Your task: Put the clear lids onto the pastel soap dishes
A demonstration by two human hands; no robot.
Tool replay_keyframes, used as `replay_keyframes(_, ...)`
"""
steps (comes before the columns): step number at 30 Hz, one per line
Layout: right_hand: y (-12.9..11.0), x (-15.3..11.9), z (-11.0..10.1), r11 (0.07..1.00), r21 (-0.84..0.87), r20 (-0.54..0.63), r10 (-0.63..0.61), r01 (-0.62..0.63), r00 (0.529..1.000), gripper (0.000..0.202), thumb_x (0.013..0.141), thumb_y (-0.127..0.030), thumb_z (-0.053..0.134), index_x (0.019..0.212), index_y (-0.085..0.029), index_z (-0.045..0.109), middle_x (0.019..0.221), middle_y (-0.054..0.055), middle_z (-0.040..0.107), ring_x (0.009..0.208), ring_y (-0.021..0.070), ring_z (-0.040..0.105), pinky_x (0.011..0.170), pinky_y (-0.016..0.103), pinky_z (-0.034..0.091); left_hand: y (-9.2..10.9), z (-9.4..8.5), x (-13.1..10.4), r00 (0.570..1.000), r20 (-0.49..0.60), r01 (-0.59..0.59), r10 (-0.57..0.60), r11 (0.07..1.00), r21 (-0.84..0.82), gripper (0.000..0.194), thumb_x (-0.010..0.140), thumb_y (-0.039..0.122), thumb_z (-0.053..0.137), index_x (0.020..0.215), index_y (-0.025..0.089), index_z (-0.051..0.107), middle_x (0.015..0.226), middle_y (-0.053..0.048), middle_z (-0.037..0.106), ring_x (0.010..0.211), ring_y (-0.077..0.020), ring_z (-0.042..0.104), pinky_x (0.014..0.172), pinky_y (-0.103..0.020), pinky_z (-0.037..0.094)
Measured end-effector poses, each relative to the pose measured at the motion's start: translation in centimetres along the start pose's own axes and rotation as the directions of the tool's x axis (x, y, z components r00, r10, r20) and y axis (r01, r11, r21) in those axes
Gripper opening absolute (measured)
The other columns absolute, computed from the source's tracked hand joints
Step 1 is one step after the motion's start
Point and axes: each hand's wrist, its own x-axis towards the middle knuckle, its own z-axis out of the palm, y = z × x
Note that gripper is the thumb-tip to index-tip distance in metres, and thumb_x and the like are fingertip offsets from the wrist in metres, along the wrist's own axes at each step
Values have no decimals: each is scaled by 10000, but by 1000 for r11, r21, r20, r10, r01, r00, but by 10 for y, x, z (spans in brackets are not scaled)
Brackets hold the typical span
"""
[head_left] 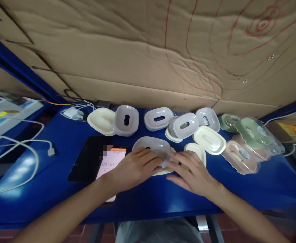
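Note:
My left hand (141, 166) is closed in the middle of the table, its fingertips pointing right in front of a grey oval plastic dish (151, 141) with a slot. Opposite it, my right hand (191, 171) has bent fingers at a small pale, see-through piece (164, 164) between the two hands; its thumb lies lower. Blur and the fingers hide what exactly is gripped. Under the hands a cream oval tray (160, 172) shows partly. Another cream tray (197, 150) sits just behind my right hand.
Behind stand a grey dish (126, 120), more slotted grey dishes (159, 118) and cream trays (209, 140). Bagged green dishes (255, 132) and pink dishes (240, 157) lie right. A phone (112, 158) showing a timer overlaps a black flat device (85, 158); white cables (33, 168) run left.

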Motion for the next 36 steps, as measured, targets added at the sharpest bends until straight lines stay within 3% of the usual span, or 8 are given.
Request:
replay_keyframes(4, 9, 1, 5, 999, 4, 100, 52, -53, 994, 361, 1075, -423, 631, 1342, -182, 666, 1359, 146, 737, 1193, 283, 698, 1005, 455, 578, 4, 3, -1, 998, 67, -7, 13, 996, -88, 183, 1112, 245, 581, 1241, 160, 680, 1204, -87, 769, 1105, -217, 735, 983, -369, 591)
replay_keyframes(10, 30, -3, -2, 977, 184, 163, 74, -104, 984, 183, 1073, -223, 588, 1228, -194, 681, 1360, 116, 727, 1309, 257, 675, 1103, 438, 597, -7, -4, -2, 983, 182, 23, -13, 998, -54, 349, 1045, 405, 703, 1317, 191, 654, 1273, -118, 731, 1156, -290, 694, 1022, -467, 528)
replay_keyframes(13, 34, -5, -6, 963, 219, 181, 122, -160, 976, 217, 1063, -321, 635, 1246, -214, 678, 1386, 129, 709, 1361, 280, 651, 1127, 490, 593, -11, -5, -2, 970, 245, 10, -11, 1000, 4, 400, 991, 442, 771, 1280, 187, 664, 1239, -115, 735, 1144, -307, 683, 1005, -472, 497)
replay_keyframes(16, 34, -6, -3, 974, 169, 203, 116, -151, 972, 431, 1010, -475, 720, 1334, -194, 673, 1410, 167, 694, 1381, 330, 632, 1139, 561, 574, -9, -3, -2, 966, 258, -10, 7, 1000, 12, 341, 981, 370, 789, 1242, 191, 664, 1210, -90, 742, 1131, -288, 682, 1014, -454, 470)
replay_keyframes(21, 38, -7, -4, 976, 184, 177, 79, -112, 981, 344, 1039, -281, 677, 1379, -232, 695, 1358, 126, 733, 1367, 292, 657, 1152, 503, 582, -6, -1, -2, 969, 248, -14, 6, 999, 31, 346, 1005, 299, 754, 1318, 206, 640, 1288, -86, 725, 1192, -278, 657, 1080, -450, 431)
replay_keyframes(27, 46, -12, -16, 943, 254, 254, 151, -216, 955, 336, 1044, -237, 642, 1379, -226, 661, 1479, 140, 666, 1413, 276, 638, 1147, 461, 602, -12, 0, -3, 965, 261, 2, -17, 998, 59, 422, 1001, 392, 767, 1357, 220, 620, 1348, -112, 679, 1288, -323, 606, 1154, -510, 377)
replay_keyframes(32, 39, -14, -2, 952, 247, 315, 100, -183, 944, 433, 1014, -327, 718, 1424, -217, 630, 1488, 162, 644, 1528, 324, 517, 1191, 538, 558, -10, -1, -4, 953, 303, -18, -8, 996, 82, 289, 1014, 311, 732, 1275, 217, 650, 1233, -92, 696, 1188, -288, 631, 1087, -457, 413)
replay_keyframes(36, 33, -13, 10, 977, 175, 265, 71, -121, 962, 455, 1029, -241, 684, 1480, -237, 621, 1466, 148, 660, 1513, 317, 535, 1228, 556, 525, -7, -2, -3, 954, 301, -37, 0, 993, 116, 236, 1009, 282, 710, 1228, 206, 665, 1198, -93, 693, 1144, -279, 639, 1067, -448, 431)
